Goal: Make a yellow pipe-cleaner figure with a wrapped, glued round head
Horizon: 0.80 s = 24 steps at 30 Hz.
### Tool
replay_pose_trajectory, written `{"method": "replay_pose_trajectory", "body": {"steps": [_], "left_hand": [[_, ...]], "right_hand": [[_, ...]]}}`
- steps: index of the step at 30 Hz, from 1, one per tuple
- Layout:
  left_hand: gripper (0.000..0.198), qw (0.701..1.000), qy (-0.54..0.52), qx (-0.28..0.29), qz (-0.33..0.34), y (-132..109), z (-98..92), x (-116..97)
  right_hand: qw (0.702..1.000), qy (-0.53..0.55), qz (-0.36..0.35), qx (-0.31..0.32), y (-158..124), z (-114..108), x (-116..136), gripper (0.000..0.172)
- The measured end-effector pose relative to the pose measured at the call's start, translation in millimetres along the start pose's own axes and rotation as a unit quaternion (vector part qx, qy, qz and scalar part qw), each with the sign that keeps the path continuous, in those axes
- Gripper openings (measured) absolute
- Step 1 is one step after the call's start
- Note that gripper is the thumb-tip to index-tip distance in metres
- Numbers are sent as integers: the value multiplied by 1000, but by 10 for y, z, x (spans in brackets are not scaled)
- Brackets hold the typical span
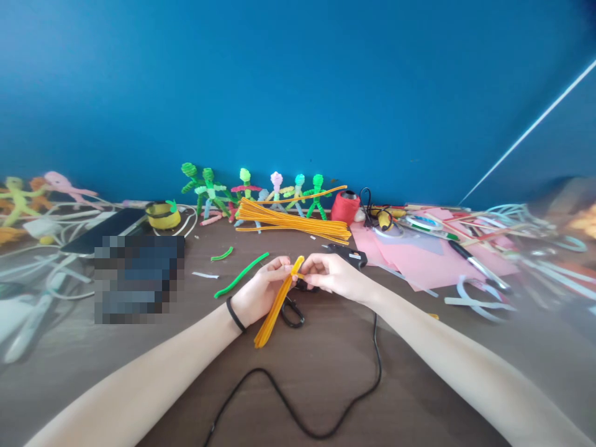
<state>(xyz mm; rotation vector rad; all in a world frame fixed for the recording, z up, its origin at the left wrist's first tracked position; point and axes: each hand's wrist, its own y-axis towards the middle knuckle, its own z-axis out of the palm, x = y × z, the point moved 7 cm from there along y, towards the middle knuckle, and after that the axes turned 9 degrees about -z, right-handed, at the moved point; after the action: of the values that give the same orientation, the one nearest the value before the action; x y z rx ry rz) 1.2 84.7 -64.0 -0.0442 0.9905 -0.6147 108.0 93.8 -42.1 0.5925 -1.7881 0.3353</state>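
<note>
While pinched near its upper end by left hand and right hand, the orange bundle aslant between them.

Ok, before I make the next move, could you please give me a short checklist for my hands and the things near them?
1. Left hand holding the yellow pipe-cleaner bundle: ok.
2. Right hand at the bundle's upper end: ok.
3. Spare pipe cleaners in sight: ok, lying beyond the hands.
4. Black cord away from arms: not ok, it passes beneath the right forearm.
5. Glue gun hot or cold: cannot tell.
</note>
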Motion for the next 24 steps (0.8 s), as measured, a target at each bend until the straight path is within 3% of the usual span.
{"method": "replay_pose_trajectory", "body": {"steps": [6,16,24], "left_hand": [[12,999,-1,28,-16,19,5,37],[14,999,-4,27,-25,-13,41,41],[8,999,-1,37,-23,-2,52,39]], "right_hand": [[1000,-4,7,0,2,-23,-16,14],[999,12,-10,30,-1,6,-36,15],[1000,-21,-7,11,-6,-72,0,9]]}}
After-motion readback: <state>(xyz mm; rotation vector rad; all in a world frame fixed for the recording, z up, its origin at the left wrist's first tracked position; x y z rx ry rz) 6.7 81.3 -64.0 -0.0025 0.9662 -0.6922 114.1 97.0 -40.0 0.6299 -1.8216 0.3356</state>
